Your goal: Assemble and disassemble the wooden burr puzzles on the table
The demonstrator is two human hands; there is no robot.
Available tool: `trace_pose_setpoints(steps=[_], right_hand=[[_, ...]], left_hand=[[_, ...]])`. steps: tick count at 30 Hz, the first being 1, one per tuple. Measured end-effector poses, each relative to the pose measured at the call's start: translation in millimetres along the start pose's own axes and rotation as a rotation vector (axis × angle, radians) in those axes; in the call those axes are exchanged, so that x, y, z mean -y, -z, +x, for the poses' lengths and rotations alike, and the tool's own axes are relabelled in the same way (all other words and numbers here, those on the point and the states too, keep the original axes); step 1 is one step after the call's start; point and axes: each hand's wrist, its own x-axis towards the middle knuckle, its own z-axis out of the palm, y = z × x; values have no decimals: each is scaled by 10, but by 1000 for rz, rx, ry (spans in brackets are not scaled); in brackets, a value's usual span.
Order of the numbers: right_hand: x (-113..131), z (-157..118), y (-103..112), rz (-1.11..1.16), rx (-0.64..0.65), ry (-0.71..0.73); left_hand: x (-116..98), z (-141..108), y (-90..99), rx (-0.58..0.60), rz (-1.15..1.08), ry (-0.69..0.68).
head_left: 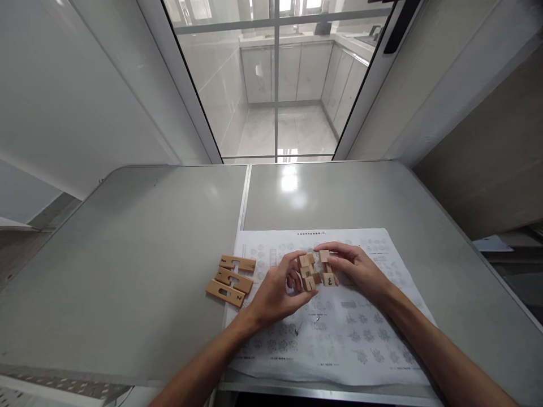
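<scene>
Wooden blocks: found between both hands, in two clusters above the printed sheet. Listed from largest down.

Table: grey, with a pale seam down its surface; near edge partly hidden by the sheet. Glass door: beyond the far edge, cut off at top; cabinets seen through it. Left forearm and right forearm: cut off at bottom, lying across the view of the sheet. Sheet: covered with small figures and captions, too fine to read.

Left hand: curled round the left cluster, thumb at its lower front, other fingers partly hidden. Right hand: closed by the fingertips on the right cluster, some fingers hidden behind. Cannot tell whether clusters interlock.

Three slotted slats: lying side by side across the sheet's left edge, near the left hand; marked "1", "2" and apparently "3". Legible on held clusters: "1" at left, "3" at right.
</scene>
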Motion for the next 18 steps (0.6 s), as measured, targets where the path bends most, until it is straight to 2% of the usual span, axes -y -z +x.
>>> trace_pose_setpoints(steps=[5, 11, 18], right_hand=[[13, 0, -19, 134, 121, 18], [11, -7, -77, 130, 236, 23], [-40, -19, -63, 88, 166, 22]], left_hand=[[5, 4, -12, -10, -22, -3], [-8, -5, -1, 24, -61, 26], [-34, 1, 10, -8, -39, 19]])
